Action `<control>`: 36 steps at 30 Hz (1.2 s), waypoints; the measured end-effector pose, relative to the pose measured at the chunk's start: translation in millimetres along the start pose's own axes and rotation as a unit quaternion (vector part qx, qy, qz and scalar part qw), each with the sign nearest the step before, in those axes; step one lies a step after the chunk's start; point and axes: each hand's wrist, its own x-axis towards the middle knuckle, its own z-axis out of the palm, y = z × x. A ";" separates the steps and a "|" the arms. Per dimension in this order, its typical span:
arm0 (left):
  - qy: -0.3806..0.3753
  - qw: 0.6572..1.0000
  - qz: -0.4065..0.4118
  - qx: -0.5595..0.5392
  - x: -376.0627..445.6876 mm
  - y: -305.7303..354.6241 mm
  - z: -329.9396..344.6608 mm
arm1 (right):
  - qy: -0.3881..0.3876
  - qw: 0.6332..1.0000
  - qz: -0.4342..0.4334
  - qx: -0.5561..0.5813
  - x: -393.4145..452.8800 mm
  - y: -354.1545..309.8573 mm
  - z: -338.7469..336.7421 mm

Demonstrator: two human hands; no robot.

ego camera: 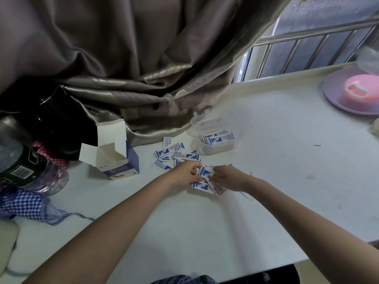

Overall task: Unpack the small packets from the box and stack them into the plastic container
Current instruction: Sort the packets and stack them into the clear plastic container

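Several small blue-and-white packets (176, 154) lie scattered on the white table (205, 222). My left hand (184, 173) and my right hand (227, 178) meet over the near part of the pile, and both pinch a bunch of packets (205, 173) held between them. More packets (202, 185) lie under the hands. The clear plastic container (217, 144) stands just behind the pile with a few packets (219, 138) inside, its lid (207, 125) hinged open at the back. The opened blue-and-white box (114, 154) stands upright to the left, flaps up.
A grey curtain (143, 78) drapes onto the table behind the box and container. Dark jars (22, 165) and checked cloth (26, 203) crowd the left edge. A purple plate (336, 95) with a pink lid (361, 89) sits far right, below a barred window (307, 48).
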 end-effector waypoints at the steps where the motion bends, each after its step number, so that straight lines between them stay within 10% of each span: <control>1: 0.006 1.000 0.000 -0.003 0.3 1.3 1.0 | 0.001 1.000 -0.003 -0.009 -1.4 1.5 -0.8; 12: 0.111 0.980 0.040 -0.162 17.9 36.4 2.6 | 0.103 0.993 -0.010 0.052 8.1 21.9 -20.8; 19: 0.118 0.970 0.072 0.199 21.7 16.5 9.6 | 0.197 0.934 -0.053 -0.292 4.2 46.7 -35.9; 26: 0.112 0.908 0.108 0.388 27.5 15.1 21.4 | 0.137 0.942 -0.060 -0.300 10.3 66.3 -6.3; 32: 0.126 0.871 0.172 0.444 21.5 5.9 13.2 | 0.171 0.984 -0.014 -0.053 17.4 68.0 -21.9; 36: 0.132 0.921 0.123 0.346 16.3 7.4 14.2 | 0.107 0.950 0.043 0.289 12.8 60.9 -28.0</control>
